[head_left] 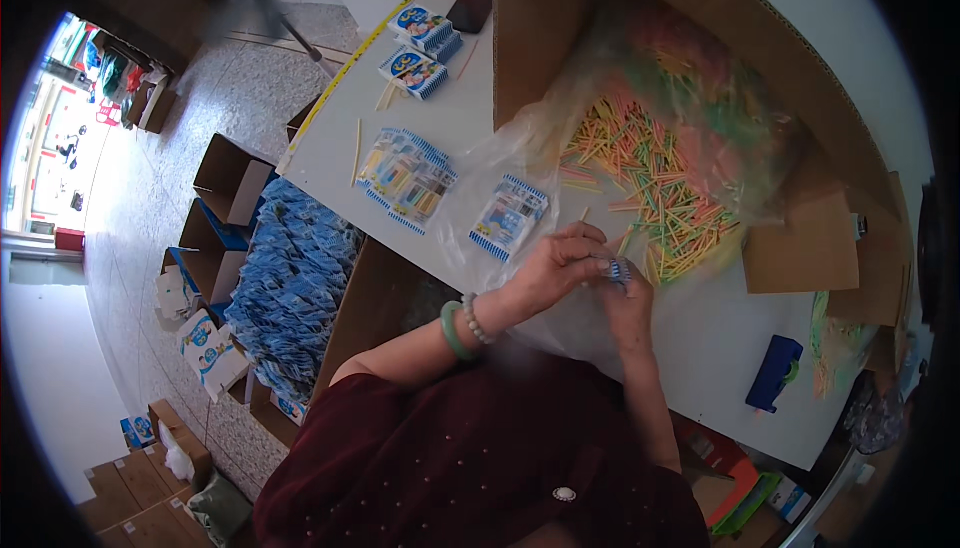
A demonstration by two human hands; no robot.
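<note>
My left hand and my right hand meet over the white table, both closed on a small blue-and-white packet held between the fingers. A green bangle and a bead bracelet sit on my left wrist. Just beyond my hands lies a heap of thin coloured sticks on clear plastic, spilling from an open cardboard box. A filled blue-striped packet lies on the table left of my hands.
More filled packets and small printed boxes lie farther left on the table. A blue tape dispenser sits at the right. A carton heaped with blue packets stands on the floor beside open cardboard boxes.
</note>
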